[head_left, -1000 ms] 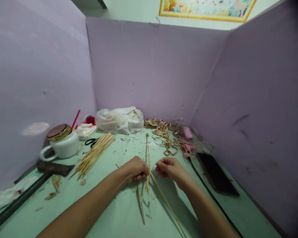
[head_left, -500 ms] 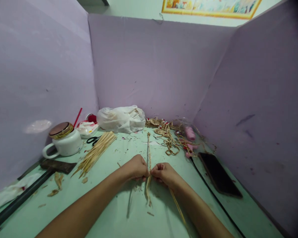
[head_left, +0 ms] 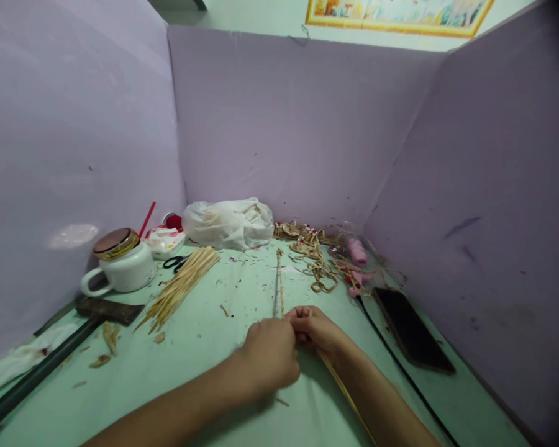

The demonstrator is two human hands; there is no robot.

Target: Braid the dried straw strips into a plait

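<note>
A thin twisted or braided straw cord (head_left: 280, 279) runs straight up the table from between the two hands. At its near end, my right hand (head_left: 315, 330) pinches it with thumb and forefinger. A long straw strand (head_left: 345, 391) trails from under that palm toward the front edge. My left hand (head_left: 272, 352) is closed in a fist beside the right, back upward, at the lower part of the cord. Its fingers and the cord's loose ends are hidden beneath it.
On the left are a bundle of straw (head_left: 181, 285), scissors (head_left: 173, 263), a hammer (head_left: 107, 310) and a white mug (head_left: 128, 270). A white plastic bag (head_left: 230, 223) lies at the back. Straw braids (head_left: 312, 254), pink thread (head_left: 356, 251) and a phone (head_left: 412, 329) are to the right.
My left hand has moved down and toward me, turning over the cord's loose ends, which are now covered. My right hand has stayed nearly in place, still pinching.
</note>
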